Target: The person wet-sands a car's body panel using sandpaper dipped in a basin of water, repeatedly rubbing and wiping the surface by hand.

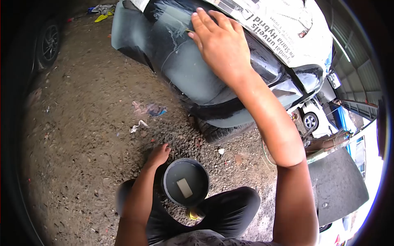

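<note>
My right hand (pixel 221 41) presses on the wet car bumper (pixel 184 78), with fingers stretched over its curved side. A thin yellowish edge shows by the thumb, seemingly a piece of sandpaper (pixel 189 30), mostly hidden under the hand. The bumper is black with dull grey patches, and milky water streaks run down it. My left hand (pixel 159 156) hangs loosely beside a dark bucket (pixel 165 180), its fingers slightly apart and holding nothing I can see. Greyish water fills the bucket, and a pale rectangular block (pixel 184 187) lies in it.
Newspaper (pixel 283 35) covers the car above the bumper. A tyre (pixel 223 133) sits under the bumper's near end. Gravelly ground (pixel 90 123) holds scraps and a white rag (pixel 138 126). Another car's wheel (pixel 50 41) stands at left; a dark panel (pixel 336 182) is at right.
</note>
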Demonstrator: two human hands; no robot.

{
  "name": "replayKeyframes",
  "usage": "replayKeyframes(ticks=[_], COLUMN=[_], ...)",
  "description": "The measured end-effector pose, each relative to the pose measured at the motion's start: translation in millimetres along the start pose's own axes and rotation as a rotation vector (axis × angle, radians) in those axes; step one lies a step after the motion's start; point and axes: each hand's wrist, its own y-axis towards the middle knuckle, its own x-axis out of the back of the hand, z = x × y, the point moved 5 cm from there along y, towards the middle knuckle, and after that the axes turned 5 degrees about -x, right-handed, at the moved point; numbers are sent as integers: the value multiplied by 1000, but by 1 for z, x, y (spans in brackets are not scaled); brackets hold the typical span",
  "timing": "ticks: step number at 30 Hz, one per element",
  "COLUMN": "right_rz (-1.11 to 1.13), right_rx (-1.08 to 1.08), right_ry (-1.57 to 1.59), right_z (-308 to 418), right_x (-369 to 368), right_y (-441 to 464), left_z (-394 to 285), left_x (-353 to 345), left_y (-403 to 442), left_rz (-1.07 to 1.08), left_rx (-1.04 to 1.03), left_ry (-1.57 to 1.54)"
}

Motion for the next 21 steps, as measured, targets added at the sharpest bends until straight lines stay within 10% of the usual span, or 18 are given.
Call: replayKeyframes(ticks=[21], right_rz=[235], right_rx=[176], right_ry=[-154], right_z=[21], right_x=[-11], right_y=[18], left_z=[-18], left_x=[40], left_y=[-16], left_rz=[-25], left_rx=[24], left_ry=[2])
